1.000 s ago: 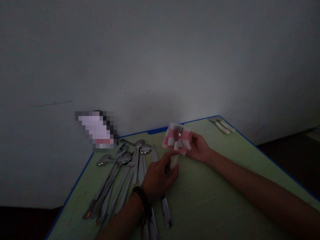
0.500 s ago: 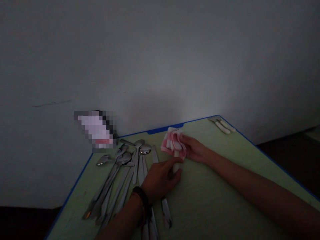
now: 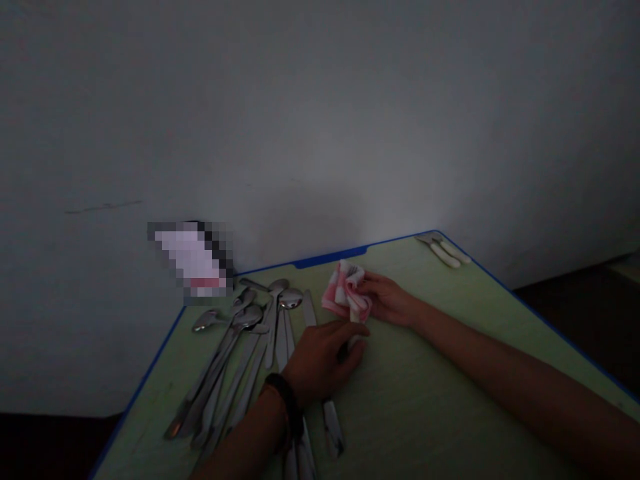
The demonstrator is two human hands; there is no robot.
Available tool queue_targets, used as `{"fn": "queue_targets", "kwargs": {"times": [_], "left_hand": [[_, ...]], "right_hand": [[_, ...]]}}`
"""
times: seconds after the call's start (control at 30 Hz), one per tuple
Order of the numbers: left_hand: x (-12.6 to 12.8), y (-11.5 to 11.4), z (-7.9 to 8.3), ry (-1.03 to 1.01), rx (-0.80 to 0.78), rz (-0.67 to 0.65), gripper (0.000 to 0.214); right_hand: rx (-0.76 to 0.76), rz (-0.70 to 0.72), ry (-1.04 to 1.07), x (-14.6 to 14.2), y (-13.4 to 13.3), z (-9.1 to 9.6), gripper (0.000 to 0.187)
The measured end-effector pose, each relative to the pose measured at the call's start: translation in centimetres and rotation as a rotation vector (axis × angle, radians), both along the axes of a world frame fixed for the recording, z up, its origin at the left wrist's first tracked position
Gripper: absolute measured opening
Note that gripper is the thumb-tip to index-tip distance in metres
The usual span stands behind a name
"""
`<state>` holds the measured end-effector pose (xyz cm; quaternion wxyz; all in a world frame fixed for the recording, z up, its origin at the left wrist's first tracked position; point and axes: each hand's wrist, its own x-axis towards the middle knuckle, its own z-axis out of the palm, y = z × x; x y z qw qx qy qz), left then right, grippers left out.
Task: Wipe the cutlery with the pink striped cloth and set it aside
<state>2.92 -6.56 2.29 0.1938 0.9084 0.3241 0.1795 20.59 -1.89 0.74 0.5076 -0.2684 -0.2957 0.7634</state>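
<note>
My left hand [image 3: 327,357], with a dark band at the wrist, is closed on the pale handle [image 3: 355,339] of a piece of cutlery. The head of that piece is hidden inside a pink and white cloth [image 3: 345,290], so I cannot tell its kind. My right hand [image 3: 387,298] grips the cloth from the right, its fingers pressed into the folds. Left of my hands lies a loose pile of metal spoons [image 3: 250,315] and other flat-handled cutlery. One knife [image 3: 333,427] lies partly under my left hand.
Two white-handled pieces of cutlery [image 3: 445,253] lie at the table's far right corner. A blurred-out phone-like object [image 3: 193,257] leans on the wall [image 3: 320,120] at the back left. The light green table [image 3: 425,400] has a blue edge.
The cloth has shifted slightly down and is bunched more tightly around the cutlery. My right fingers have curled further over it. The left hand has barely moved.
</note>
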Motion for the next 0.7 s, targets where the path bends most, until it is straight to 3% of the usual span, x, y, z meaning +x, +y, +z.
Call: {"fn": "queue_targets", "kwargs": {"times": [0.2,0.4,0.7], "left_hand": [[-0.03,-0.17,0.33,0.01,-0.013,0.01,0.024],[-0.06,-0.27,0.4,0.012,-0.026,-0.019,0.039],[0.13,-0.31,0.32,0.015,-0.076,0.035,0.034]], "right_hand": [[-0.023,-0.03,0.009,-0.02,0.22,-0.08,0.022],[-0.097,0.01,0.136,-0.13,0.36,0.16,0.014],[0.016,0.021,0.117,-0.13,0.38,-0.27,0.021]]}}
